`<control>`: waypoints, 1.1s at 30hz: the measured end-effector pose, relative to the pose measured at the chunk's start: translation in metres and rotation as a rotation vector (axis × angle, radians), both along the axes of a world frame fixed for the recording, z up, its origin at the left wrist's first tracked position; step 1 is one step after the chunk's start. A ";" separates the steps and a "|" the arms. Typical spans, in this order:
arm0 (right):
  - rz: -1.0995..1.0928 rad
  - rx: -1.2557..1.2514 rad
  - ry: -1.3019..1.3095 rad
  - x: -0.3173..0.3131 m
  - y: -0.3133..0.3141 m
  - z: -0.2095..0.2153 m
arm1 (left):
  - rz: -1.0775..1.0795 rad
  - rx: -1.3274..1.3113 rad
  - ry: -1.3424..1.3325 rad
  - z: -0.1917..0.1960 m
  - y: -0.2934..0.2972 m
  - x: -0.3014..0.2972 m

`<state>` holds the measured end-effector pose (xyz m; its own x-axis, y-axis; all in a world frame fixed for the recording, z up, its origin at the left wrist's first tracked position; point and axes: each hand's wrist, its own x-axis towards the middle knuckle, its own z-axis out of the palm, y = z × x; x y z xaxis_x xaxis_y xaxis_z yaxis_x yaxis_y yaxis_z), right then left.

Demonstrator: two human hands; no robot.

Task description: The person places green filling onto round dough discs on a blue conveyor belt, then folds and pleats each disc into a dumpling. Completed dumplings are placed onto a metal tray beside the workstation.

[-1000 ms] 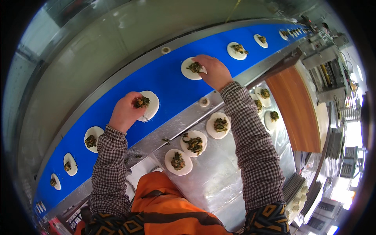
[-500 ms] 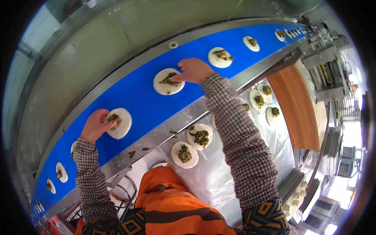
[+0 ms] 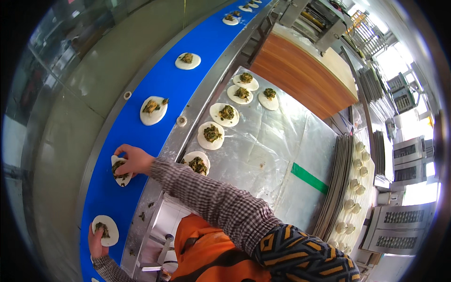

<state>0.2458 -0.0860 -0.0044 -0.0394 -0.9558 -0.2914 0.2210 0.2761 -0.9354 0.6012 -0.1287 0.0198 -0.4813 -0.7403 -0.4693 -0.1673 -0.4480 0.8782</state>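
Note:
My left hand (image 3: 95,243) is at the lower left of the blue conveyor belt (image 3: 136,141), gripping the near-left edge of a white dough round (image 3: 111,238) with chopped green filling on it. Part of its fingers is hidden behind the dough. Farther up the belt, my right hand (image 3: 136,161) pinches another filled dough round (image 3: 116,160). Its thumb lies at the filling, and the dough's rim is drawn up a little. Beyond it, a filled dough round (image 3: 160,112) and one more dough round (image 3: 193,61) lie flat on the belt.
Right of the belt, a steel table (image 3: 268,145) under clear plastic bears several filled dough rounds (image 3: 217,140). A wood-faced cabinet (image 3: 305,70) stands beyond. At the right are stacked trays (image 3: 334,183) and a board of shaped dough pieces (image 3: 355,189). Filling scraps (image 3: 142,216) lie on the belt's metal edge.
The view has swung rightward, so the belt and both hands appear farther left and lower. My right hand's dough round, flat before, is now partly drawn up at its rim. My left hand still holds its round.

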 end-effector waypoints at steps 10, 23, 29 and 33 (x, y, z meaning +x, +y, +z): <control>-0.761 -0.222 -0.272 -0.197 0.214 0.000 | -0.690 0.337 0.232 0.017 0.082 -0.288; -0.968 0.361 0.849 -0.293 0.295 -0.056 | -1.442 -0.644 -0.179 -0.066 0.163 -0.581; -0.959 0.376 1.044 -0.281 0.297 -0.025 | -1.086 -1.230 -0.141 -0.041 0.176 -0.542; -0.934 0.161 1.133 -0.257 0.290 0.013 | -0.534 -1.095 0.171 0.005 0.127 -0.446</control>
<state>-0.0107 0.2038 0.0087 -0.8825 -0.4177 0.2161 -0.4381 0.5629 -0.7009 0.1549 -0.0022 0.0246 -0.8388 -0.3951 0.3745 0.0508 0.6281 0.7765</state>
